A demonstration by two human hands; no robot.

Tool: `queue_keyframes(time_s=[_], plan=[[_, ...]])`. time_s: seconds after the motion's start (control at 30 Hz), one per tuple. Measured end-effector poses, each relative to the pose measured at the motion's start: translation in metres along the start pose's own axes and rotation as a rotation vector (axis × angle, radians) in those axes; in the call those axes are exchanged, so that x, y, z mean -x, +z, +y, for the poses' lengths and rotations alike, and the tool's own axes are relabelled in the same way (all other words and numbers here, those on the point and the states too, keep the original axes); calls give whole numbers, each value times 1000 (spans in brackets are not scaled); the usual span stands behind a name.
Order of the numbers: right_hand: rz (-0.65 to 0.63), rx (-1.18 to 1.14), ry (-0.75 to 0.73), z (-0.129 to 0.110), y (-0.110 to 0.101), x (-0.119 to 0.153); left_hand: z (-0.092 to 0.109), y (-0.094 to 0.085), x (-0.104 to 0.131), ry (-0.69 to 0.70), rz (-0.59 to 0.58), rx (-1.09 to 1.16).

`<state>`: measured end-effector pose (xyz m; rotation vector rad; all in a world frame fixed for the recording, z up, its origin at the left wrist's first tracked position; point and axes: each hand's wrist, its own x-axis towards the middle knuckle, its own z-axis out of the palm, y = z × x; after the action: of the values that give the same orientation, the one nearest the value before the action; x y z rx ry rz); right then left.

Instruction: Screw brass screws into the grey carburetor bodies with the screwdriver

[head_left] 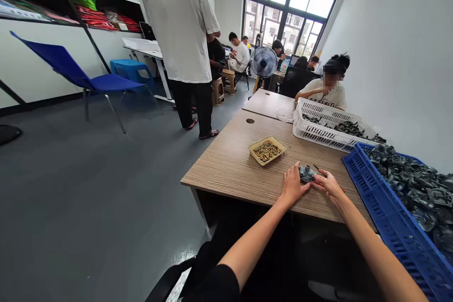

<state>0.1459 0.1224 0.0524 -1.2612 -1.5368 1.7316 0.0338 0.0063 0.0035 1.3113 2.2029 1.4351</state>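
Observation:
A small dark grey part (307,173) lies near the front edge of the wood-grain table, between my two hands. My left hand (293,185) grips its left side, with the thumb along the near edge. On the right side, my right hand (328,184) holds the part with bent fingers. A thin dark tool tip shows just behind the right hand, and a bit of red shows beside that hand; the rest is hidden. To the left, a shallow cream tray (262,161) holds many brass-coloured screws.
A blue crate (382,203) of dark parts stands at the right. Behind it is a white basket (318,137) of parts, with a seated person beyond. Another person stands left of the table, near a blue chair (71,71).

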Motion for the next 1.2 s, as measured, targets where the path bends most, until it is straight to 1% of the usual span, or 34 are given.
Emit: queue_keyframes(time_s=[0.1,0.27,0.33,0.4,0.5,0.6,0.63,0.67,0.7,0.73,0.83,0.9,0.93,1.0,1.1,1.2], plan=[[-5,-4,12,3,0,-4,-2,2,-1,27,-31,-34],[-55,53,30,3,1,-8,-6,5,-1,15,-22,-59],[-77,111,13,1,-2,-6,-7,5,-1,10,-21,-70],[-69,191,-38,-1,-9,-1,-6,4,-1,9,-17,-79],[33,324,-178,-1,-28,7,-4,5,-1,-3,-20,-105],[213,480,-368,13,-54,6,-1,7,-1,-11,-26,-161],[310,651,-505,22,-64,2,0,8,-1,-5,-25,-181],[389,812,-608,31,-73,-3,0,9,-2,2,-23,-199],[446,930,-663,41,-81,-9,0,10,-2,12,-23,-214],[479,1006,-684,50,-88,-16,0,10,-1,23,-27,-227],[465,1107,-703,70,-103,-34,-2,4,2,84,-63,-281],[451,1125,-737,77,-107,-41,-4,-8,5,164,-82,-325],[448,1128,-756,78,-109,-44,-6,-16,6,213,-85,-345],[445,1123,-784,81,-111,-46,-11,-40,4,303,-108,-379],[431,1113,-793,85,-115,-49,-21,-85,-13,333,-146,-482],[411,1111,-790,89,-117,-53,-35,-134,-43,267,-129,-618]])
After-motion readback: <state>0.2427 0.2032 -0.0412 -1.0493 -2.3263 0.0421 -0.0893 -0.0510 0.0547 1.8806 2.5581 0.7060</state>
